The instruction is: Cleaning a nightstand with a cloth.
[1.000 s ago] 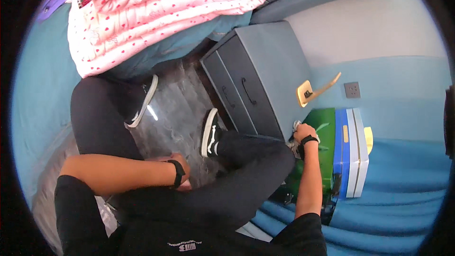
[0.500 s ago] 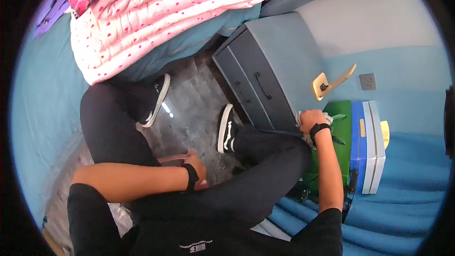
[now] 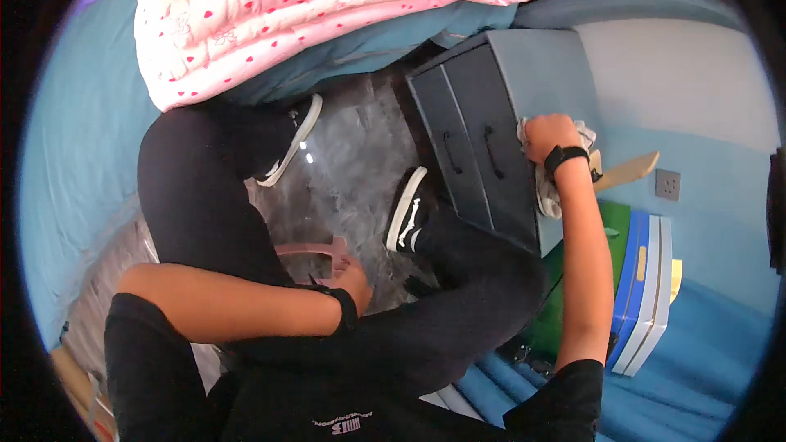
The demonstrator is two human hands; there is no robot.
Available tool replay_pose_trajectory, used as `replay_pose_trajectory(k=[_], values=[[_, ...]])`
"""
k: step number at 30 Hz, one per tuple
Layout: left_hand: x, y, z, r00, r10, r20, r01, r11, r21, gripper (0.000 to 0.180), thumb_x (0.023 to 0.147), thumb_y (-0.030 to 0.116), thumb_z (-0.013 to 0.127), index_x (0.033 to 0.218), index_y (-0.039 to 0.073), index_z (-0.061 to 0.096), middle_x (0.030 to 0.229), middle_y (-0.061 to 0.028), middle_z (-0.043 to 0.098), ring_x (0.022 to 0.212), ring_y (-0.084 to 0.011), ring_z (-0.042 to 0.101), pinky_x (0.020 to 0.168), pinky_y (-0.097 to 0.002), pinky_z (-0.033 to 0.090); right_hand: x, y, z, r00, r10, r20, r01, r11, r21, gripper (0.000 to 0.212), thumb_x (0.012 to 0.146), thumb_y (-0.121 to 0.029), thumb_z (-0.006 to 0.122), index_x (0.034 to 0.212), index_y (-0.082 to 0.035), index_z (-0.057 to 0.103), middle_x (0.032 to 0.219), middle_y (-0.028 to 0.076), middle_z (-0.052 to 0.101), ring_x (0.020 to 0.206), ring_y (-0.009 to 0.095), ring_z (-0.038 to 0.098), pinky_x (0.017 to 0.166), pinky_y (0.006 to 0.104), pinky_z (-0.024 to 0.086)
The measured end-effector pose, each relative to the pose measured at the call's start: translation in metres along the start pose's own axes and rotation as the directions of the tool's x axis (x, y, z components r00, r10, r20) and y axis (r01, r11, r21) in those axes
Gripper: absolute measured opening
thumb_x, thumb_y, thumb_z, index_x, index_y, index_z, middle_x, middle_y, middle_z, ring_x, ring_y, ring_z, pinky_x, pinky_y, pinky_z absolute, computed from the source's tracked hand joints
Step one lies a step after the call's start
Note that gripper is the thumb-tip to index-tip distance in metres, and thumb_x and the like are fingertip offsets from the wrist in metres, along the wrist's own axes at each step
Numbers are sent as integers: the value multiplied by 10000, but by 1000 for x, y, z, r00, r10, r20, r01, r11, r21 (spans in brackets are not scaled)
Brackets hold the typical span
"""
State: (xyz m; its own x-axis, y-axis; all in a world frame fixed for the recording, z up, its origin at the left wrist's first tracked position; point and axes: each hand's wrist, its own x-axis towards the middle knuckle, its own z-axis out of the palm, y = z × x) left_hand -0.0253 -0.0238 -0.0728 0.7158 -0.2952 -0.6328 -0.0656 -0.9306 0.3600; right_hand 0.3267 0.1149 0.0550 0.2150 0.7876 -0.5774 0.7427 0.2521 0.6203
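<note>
"How is the right arm held?"

"Stretched straight out from the body, with the right hand knuckles-up over the grey cabinet. Its fingers are curled and bunched on a whitish cloth; their tips are hidden."

"And the left?"

"That forearm crosses the lap, over the dark trousers. The left hand sits low between the legs, fingers closed around the edge of a pink frame. How tightly, I can't tell."

"Where do those things lie from the fingers?"

"The cloth pokes out on both sides of the right fingers and shows again by the wrist. The pink frame runs forward and leftward from the left fingers, above the marbled grey floor."

"Textures?"

"The cloth is soft and crumpled. The frame looks smooth and stiff, a slim curved bar meeting a straight one. The cabinet is boxy, its arched black handles left of the right fingers. To their right, a flat wooden stand slants outward; nearer the body is a green box."
</note>
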Motion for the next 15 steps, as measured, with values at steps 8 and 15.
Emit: replay_pose_trajectory(k=[8,15], values=[[1,5,-13,981,-113,155,96,989,111,342,904,182,430,1046,-3,681,1008,-227,673,955,-396,629,887,-598,396,75,19,-53,999,-42,-14,43,999,26,185,754,-163,587,860,-69,708,926,154,697,871,327,678,760,423,541],[4,-6,-11,989,-73,131,52,986,158,248,870,210,553,995,92,731,909,-127,703,871,-362,641,770,-563,426,95,28,-62,997,50,67,-56,994,91,258,764,-179,582,950,-50,706,1038,183,677,963,338,657,833,420,527]])
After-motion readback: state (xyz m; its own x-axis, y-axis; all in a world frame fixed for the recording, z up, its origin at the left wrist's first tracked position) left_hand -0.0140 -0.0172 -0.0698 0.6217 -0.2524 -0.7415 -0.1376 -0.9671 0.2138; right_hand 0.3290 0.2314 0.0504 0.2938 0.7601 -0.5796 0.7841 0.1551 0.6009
